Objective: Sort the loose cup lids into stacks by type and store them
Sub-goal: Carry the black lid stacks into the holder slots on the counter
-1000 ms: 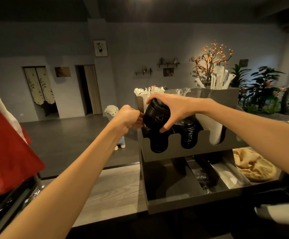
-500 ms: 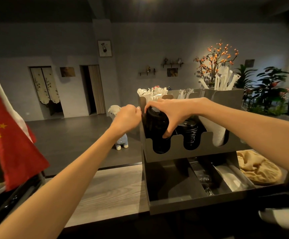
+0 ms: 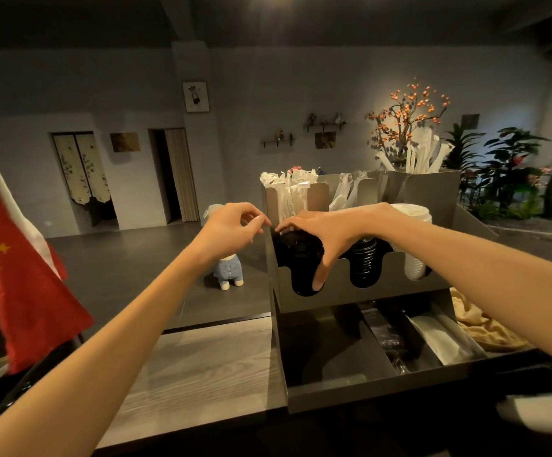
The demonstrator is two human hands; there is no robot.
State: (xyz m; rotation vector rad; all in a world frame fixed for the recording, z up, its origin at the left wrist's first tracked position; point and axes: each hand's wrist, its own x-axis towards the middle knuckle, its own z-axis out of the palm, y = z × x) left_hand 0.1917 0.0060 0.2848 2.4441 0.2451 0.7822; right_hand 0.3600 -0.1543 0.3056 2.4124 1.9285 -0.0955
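- The right hand (image 3: 320, 235) has its grip grasping the stack of black lids (image 3: 297, 258), fingers over the top and thumb down the front, in the leftmost slot of the grey organizer (image 3: 360, 291).
- The left hand (image 3: 231, 230) hangs just beside the organizer's left wall, fingers loosely curled, grasping nothing.
- A second black lid stack (image 3: 363, 262) fills the middle slot; white lids (image 3: 414, 239) fill the right one.
- Wrapped straws (image 3: 416, 156) stand in the top compartments.
- The organizer sits on the wooden bench (image 3: 195, 367); a red flag (image 3: 20, 275) stands at far left.
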